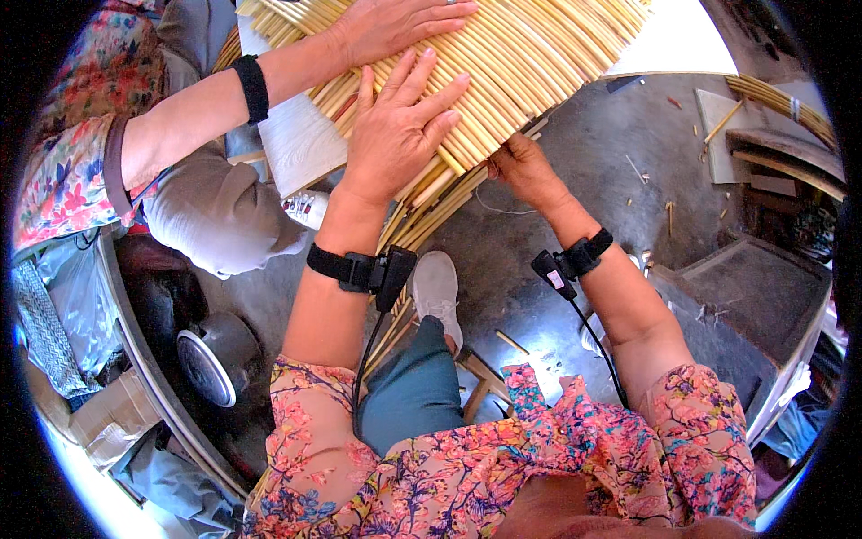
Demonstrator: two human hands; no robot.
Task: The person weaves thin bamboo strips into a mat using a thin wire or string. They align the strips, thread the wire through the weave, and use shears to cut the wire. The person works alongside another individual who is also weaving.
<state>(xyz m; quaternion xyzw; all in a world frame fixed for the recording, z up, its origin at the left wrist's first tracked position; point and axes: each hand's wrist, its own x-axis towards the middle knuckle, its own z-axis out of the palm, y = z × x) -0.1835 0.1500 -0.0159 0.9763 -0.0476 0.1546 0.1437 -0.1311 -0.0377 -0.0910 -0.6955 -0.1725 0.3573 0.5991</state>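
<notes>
A panel of straw-coloured reed-like sticks [530, 63], laid side by side, spans the top of the view. My left hand [395, 135] lies on it with the fingers spread. At the panel's near right edge, my right hand [528, 171] has its fingers curled together; what they pinch is hidden under the edge. A thin pale string [503, 211] loops down beside these fingers. Below the panel, a bundle of longer sticks [422, 220] runs down toward my foot. Another person's hand [404, 25] rests flat on the panel beyond my left hand.
White boards [301, 144] show under the panel. To the left are the other person's grey-trousered knee [211, 211] and a dark pot [220, 355]. A dark low table [754, 287] stands at right, below another stick bundle [790, 108]. Stick scraps litter the grey floor [620, 153].
</notes>
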